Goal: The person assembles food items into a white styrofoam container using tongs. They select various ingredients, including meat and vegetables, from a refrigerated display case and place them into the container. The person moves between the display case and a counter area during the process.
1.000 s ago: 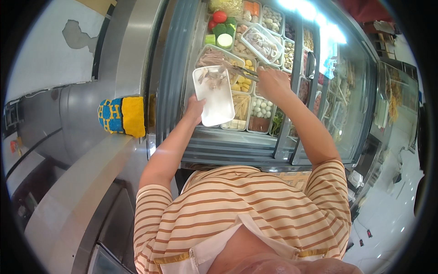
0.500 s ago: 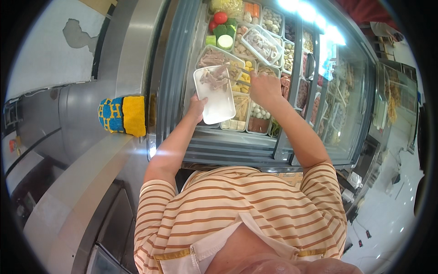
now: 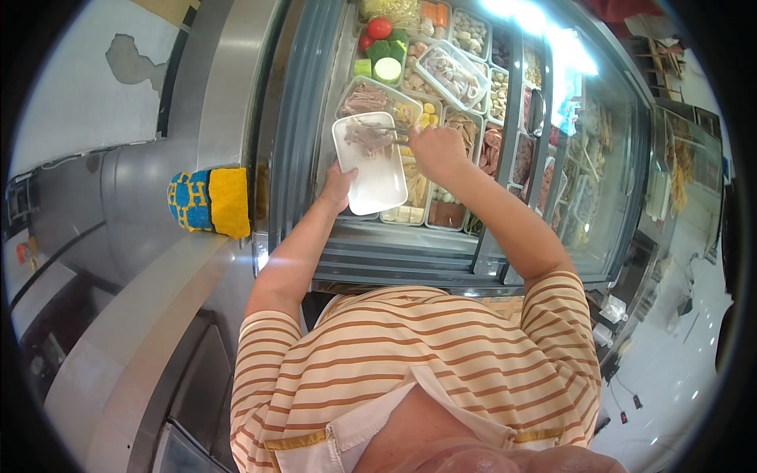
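Note:
My left hand (image 3: 339,186) is closed on the left edge of a white rectangular tray (image 3: 377,188), holding it over the open display case. Pale pinkish-brown meat strips (image 3: 367,143) lie in the far part of the tray, while its near part is bare white. Metal tongs (image 3: 400,134) are gripped in my right hand (image 3: 439,153), their tips at the meat in the tray. Whether the tips pinch a strip is too small to tell. Just beyond the tray, a clear container (image 3: 339,109) holds similar strips (image 3: 365,98).
Around the tray stand several food containers, with mushrooms (image 3: 470,35), tofu-like blocks (image 3: 404,214) and dark red blocks (image 3: 447,214). Tomatoes (image 3: 379,28) and a cut green vegetable (image 3: 387,71) lie at the far left. Sliding glass (image 3: 583,189) covers the right side. A blue-and-yellow cloth (image 3: 211,202) rests on the left ledge.
My right hand has moved left with the tongs, bringing their tips further over the tray. The left hand and tray have barely moved.

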